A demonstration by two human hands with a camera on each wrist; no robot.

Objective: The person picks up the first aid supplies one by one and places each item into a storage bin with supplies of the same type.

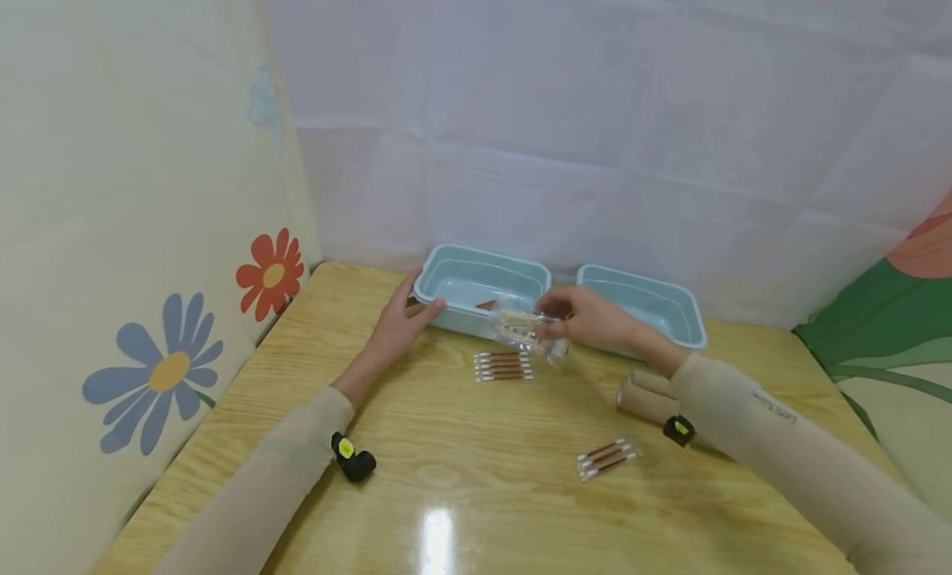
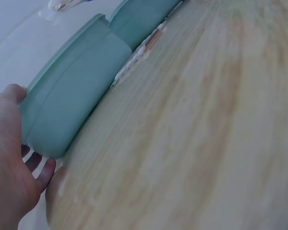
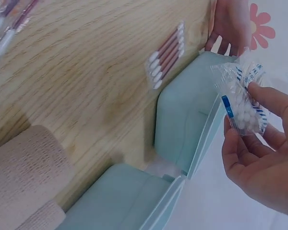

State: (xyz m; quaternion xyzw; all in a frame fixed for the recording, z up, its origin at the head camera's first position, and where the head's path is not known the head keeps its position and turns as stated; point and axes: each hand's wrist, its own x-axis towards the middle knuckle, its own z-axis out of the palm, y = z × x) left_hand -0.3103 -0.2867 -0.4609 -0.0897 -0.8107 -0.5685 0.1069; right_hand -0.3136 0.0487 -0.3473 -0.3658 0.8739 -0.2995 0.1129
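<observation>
My left hand (image 1: pixel 397 320) holds the left end of a light blue plastic tub (image 1: pixel 463 320), its thumb at the rim and its fingers round the outer end. Above that tub's front right rim, my right hand (image 1: pixel 598 319) pinches a clear packet of cotton swabs (image 3: pixel 245 103) with blue print and white tips. Inside the tub shows a small brown piece (image 1: pixel 487 305), partly hidden by the packet. Just in front of the tub lies a clear pack of brown-stick swabs (image 1: pixel 504 366) with white ends.
A second light blue tub (image 1: pixel 687 311) stands to the right, partly behind my right forearm. Beige rolls with a woven texture (image 3: pixel 29 167) lie under that forearm. Nearer the front is another pack of brown-stick swabs (image 1: pixel 608 458). A white cloth (image 1: pixel 521 187) hangs behind the table.
</observation>
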